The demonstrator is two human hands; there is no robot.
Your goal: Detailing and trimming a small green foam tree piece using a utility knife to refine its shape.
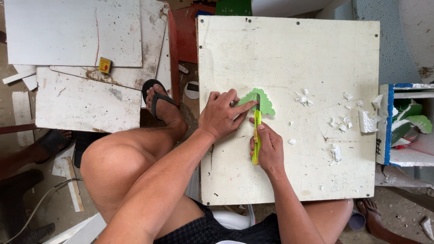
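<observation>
A green scalloped foam piece lies flat on a white board that rests across my lap. My left hand presses on its left part, index finger stretched along it. My right hand grips a yellow-green utility knife, whose tip points up into the middle of the green piece. Both hands sit close together near the board's centre.
White foam scraps are scattered over the board's right half. A box with green and white foam pieces stands at the right. Worn white panels are stacked at the upper left. My sandalled foot rests beside them; another person's foot is at the left.
</observation>
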